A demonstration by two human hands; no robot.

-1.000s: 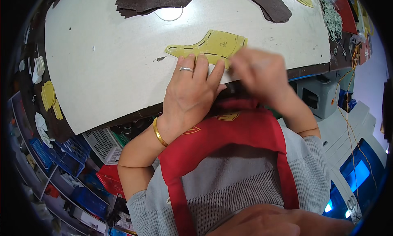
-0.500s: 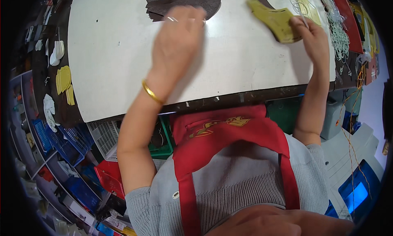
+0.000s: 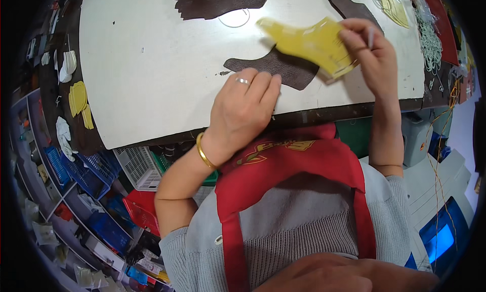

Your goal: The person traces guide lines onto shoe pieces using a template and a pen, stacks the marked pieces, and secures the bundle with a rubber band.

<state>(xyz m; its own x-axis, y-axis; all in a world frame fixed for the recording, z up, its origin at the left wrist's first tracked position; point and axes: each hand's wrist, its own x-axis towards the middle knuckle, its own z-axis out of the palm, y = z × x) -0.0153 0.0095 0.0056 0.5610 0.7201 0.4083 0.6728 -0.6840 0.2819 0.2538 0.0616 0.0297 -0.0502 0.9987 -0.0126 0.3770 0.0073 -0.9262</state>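
Observation:
My right hand grips a yellow shaped pattern template, slightly blurred, above the white tabletop. A slim pale stick, perhaps a pen, also pokes out between its fingers. Beneath the template lies a dark brown leather piece with a curved outline, partly covered by it. My left hand rests at the piece's near edge, fingers bent and together; the fingertips are hidden. Farther off is a stack of similar dark leather pieces, and another dark piece lies behind my right hand.
A white work board covers the table. Yellow templates and a white glove lie along the left edge. Pale cord hangs in a tangle at right. A thin loop lies by the stack. Baskets stand below the table.
My left hand has come back from the stack toward the near edge, and a leather piece now lies under its fingers. My right hand has brought the template left and nearer, over that piece.

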